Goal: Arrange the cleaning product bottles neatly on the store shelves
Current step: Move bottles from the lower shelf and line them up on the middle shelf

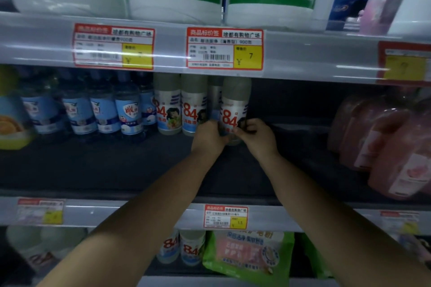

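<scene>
While both hands reach into the middle shelf point(140, 170), the white "84" bottle point(235, 109) stands upright between them, its long axis vertical, the grey cap on top and the red "84" label facing out to the camera. It stands at the right end of a row, just beside two other 84 bottles point(182, 107), and one more bottle point(215, 95) is partly hidden behind it. The left hand point(208, 137) holds the low part of the bottle from the left side, fingers curled around it. The right hand point(254, 136) holds it from the right side, fingers bent and pinching at the label. Further left stands a row of blue bottles point(102, 109). At the right of the same shelf lie pink refill pouches point(382, 144), well apart from the bottle. Price tags point(225, 49) hang on the shelf edge above
</scene>
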Available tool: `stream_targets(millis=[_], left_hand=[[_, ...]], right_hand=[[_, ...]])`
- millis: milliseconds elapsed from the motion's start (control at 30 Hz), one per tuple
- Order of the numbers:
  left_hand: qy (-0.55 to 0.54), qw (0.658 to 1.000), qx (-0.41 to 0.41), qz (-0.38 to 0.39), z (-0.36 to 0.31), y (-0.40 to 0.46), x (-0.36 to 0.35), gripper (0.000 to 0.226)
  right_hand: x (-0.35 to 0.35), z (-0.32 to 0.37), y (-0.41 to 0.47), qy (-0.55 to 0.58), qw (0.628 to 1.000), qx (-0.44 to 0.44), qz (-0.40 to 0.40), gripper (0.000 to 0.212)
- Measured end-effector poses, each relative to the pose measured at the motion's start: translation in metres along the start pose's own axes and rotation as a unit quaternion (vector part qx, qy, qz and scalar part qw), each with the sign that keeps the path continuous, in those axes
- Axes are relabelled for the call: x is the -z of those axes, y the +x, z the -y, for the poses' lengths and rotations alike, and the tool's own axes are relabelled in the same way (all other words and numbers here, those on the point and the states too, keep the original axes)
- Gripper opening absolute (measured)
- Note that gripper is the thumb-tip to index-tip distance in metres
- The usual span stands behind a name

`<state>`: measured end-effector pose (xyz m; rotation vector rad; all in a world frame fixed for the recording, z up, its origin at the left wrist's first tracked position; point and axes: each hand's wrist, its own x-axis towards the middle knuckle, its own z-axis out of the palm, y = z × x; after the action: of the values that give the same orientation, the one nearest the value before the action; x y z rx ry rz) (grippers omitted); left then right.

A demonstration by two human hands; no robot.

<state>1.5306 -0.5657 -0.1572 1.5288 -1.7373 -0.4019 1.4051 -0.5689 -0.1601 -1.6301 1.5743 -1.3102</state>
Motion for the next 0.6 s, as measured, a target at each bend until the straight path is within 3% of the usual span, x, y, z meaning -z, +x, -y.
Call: stream_targets(millis=[267, 600], left_hand=[[0.034, 0.999, 0.035, -0.013, 0.005, 0.002, 0.005, 0.037], [0.057, 0.995, 0.072, -0.037, 0.005, 0.005, 0.008, 0.030]], right_hand=[[-0.009, -0.003, -0.001, -0.010, 0.999, 0.022, 0.033, 0.029], [-0.012, 0.002, -0.007, 0.008, 0.993, 0.041, 0.113, 0.049]])
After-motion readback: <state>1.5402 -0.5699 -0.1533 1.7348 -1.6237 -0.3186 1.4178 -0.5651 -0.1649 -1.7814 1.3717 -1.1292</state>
